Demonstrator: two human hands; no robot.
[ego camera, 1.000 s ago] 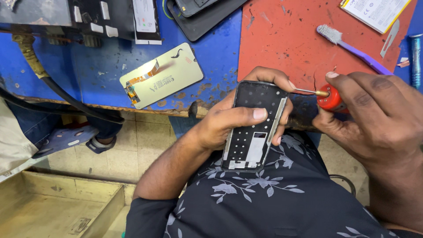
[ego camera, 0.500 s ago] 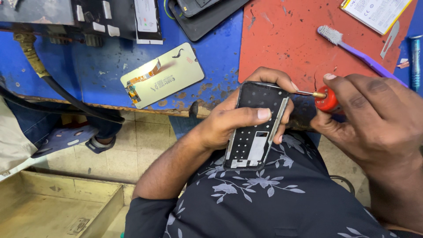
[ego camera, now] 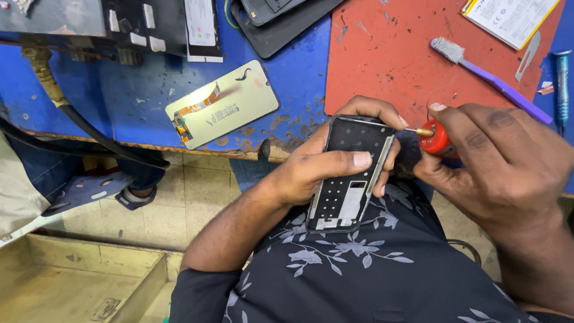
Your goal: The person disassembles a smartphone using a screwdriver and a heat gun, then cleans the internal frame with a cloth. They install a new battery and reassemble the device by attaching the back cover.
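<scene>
A worn blue workbench (ego camera: 119, 101) carries a red mat (ego camera: 388, 54). Just below the mat's edge, the left hand (ego camera: 323, 167) is clamped around a phone frame (ego camera: 350, 179). Beside it, the right hand (ego camera: 502, 161) grips a red-handled screwdriver (ego camera: 433, 139), tip touching the frame's upper side.

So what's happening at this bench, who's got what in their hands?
A person at a workbench holds a stripped phone frame in the left hand, thumb laid across it. The right hand grips a red-handled screwdriver with its tip at the frame's upper right edge. On the blue tabletop lies a loose phone screen panel, face down. A purple brush lies on the red mat behind the hands.
</scene>
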